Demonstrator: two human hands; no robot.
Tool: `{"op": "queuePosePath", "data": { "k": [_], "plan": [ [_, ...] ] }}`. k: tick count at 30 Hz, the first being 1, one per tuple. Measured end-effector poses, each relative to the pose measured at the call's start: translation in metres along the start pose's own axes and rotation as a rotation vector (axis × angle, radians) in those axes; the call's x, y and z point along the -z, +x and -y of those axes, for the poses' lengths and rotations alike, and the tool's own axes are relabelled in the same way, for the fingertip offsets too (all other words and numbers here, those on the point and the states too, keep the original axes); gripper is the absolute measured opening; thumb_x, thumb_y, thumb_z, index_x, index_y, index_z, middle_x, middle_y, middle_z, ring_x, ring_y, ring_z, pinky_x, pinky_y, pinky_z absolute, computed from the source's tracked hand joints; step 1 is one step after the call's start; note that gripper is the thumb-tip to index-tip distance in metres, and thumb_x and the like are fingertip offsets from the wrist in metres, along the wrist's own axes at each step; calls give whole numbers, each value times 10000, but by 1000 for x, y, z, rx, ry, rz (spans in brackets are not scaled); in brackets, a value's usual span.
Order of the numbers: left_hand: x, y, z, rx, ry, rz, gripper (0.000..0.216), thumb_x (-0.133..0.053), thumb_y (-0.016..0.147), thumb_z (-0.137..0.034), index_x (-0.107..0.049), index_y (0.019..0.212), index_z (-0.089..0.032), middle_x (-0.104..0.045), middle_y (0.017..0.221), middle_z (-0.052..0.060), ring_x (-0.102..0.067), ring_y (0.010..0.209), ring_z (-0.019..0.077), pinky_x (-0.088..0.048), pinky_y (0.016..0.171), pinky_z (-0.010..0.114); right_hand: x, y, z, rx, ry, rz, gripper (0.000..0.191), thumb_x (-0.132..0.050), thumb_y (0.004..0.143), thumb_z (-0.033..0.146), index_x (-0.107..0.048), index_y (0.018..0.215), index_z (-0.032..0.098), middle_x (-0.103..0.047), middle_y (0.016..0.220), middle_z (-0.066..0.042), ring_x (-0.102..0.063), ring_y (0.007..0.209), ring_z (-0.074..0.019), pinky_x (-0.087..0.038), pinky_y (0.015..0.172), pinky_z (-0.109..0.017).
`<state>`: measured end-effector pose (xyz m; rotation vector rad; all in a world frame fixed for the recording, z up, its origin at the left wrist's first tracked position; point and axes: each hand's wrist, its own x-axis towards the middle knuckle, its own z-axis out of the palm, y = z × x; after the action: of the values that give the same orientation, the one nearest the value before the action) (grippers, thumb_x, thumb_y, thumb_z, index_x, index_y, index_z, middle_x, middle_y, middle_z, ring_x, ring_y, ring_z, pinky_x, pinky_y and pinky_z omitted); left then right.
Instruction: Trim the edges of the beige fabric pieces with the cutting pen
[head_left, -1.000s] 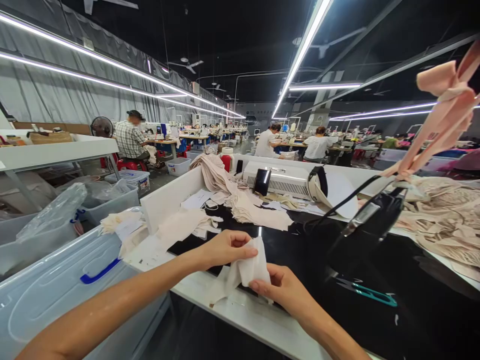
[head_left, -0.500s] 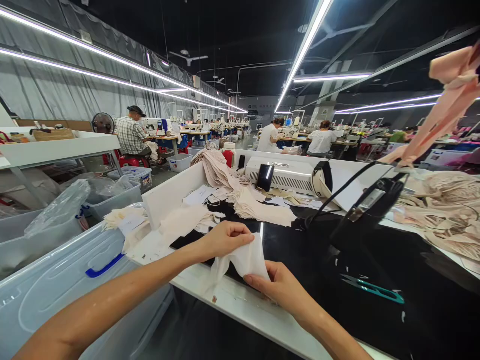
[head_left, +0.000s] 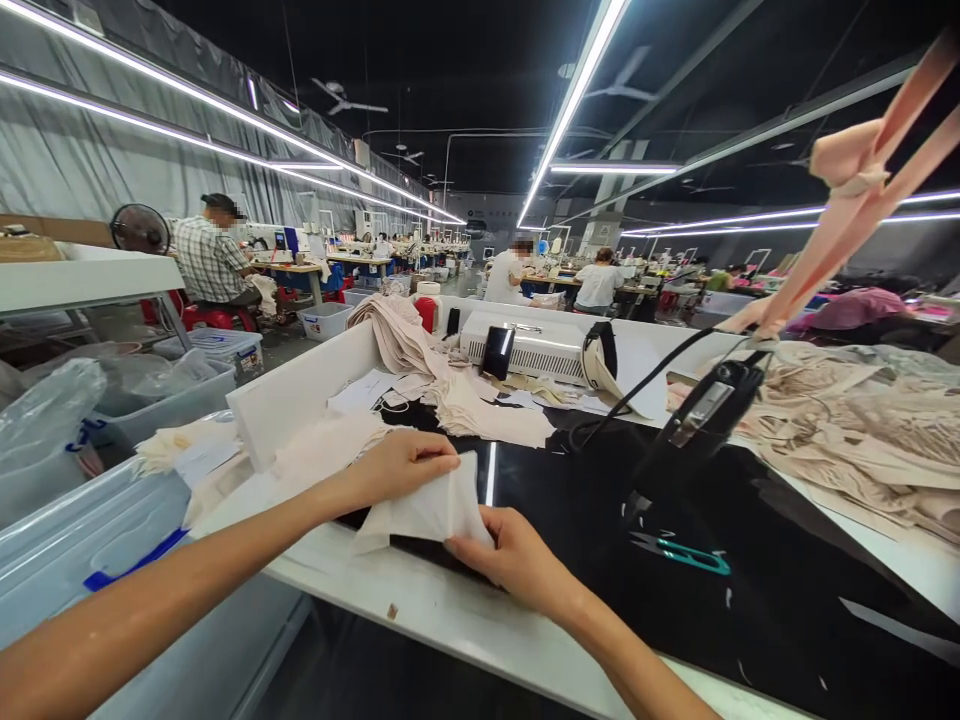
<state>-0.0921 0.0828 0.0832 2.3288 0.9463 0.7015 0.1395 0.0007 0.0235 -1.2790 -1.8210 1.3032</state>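
The left hand [head_left: 397, 466] and right hand [head_left: 517, 560] each pinch the white cloth [head_left: 429, 508], fingers closed, over the table's near edge [head_left: 427, 600]. It looks light and limp; opposite edges probably give the surest hold.

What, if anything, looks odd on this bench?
Pale scraps litter the black surface around the teal snips, untidy against the dark. The black tool hangs tilted from knotted pink strips, which looks makeshift. The white fabric between the left hand and right hand shows no obvious damage.
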Motion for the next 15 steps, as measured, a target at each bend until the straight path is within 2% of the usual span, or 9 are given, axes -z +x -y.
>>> {"op": "queuePosePath", "data": {
  "k": [2, 4, 6, 8, 10, 13, 15],
  "plan": [
    [5, 7, 1, -135, 168, -57, 336, -583, 1196, -393, -814, 1022, -222, -828, 967, 7, -737, 885, 191, -472, 761, 271, 8, 11, -8, 21, -53, -90, 388, -708, 959, 612, -622, 859, 247, -462, 686, 69, -400, 587, -120, -357, 578, -278],
    [3, 12, 4, -340, 408, -108, 343, -539, 1250, -346, -815, 1082, -230, -801, 950, 17, -722, 858, 182, -411, 698, 278, 21, 22, -17, 50, -125, -180, 364, -659, 1018, 579, -671, 881, 242, -540, 712, 46, -495, 613, -151, -429, 601, -288],
    [-9, 11, 8, -557, 633, -114, 335, -516, 1279, -303, -816, 1144, -245, -753, 896, 17, -681, 800, 172, -330, 635, 301, 35, 29, -26, 93, -225, -260, 295, -662, 1028, 471, -743, 877, 230, -654, 782, 4, -629, 738, -199, -524, 706, -312],
    [-31, 4, 14, -713, 749, -87, 312, -525, 1296, -314, -811, 1182, -257, -722, 863, 10, -642, 749, 165, -286, 601, 322, 47, 30, -36, 138, -333, -311, 197, -673, 998, 324, -841, 952, 233, -775, 927, -39, -735, 916, -245, -591, 858, -351],
    [-58, -6, 19, -761, 754, -74, 360, -577, 1292, -466, -795, 1115, -240, -725, 871, 15, -633, 731, 171, -290, 579, 343, 56, 25, -46, 174, -434, -331, 304, -631, 979, 201, -905, 1099, 252, -839, 1076, -66, -780, 1038, -261, -619, 973, -391],
    [-90, -19, 23, -746, 719, -38, 340, -670, 1255, -499, -782, 1096, -221, -738, 889, 17, -644, 738, 177, -349, 585, 349, 64, 18, -61, 215, -573, -345, 469, -552, 988, 104, -918, 1235, 262, -855, 1150, -78, -793, 1079, -246, -638, 1036, -410],
    [-99, -24, 23, -717, 716, -21, 328, -712, 1238, -482, -772, 1068, -207, -751, 917, 26, -661, 763, 181, -398, 612, 351, 70, 15, -69, 239, -663, -367, 494, -531, 1018, 88, -917, 1264, 272, -854, 1148, -75, -789, 1081, -242, -650, 1022, -401]
  ]
}}
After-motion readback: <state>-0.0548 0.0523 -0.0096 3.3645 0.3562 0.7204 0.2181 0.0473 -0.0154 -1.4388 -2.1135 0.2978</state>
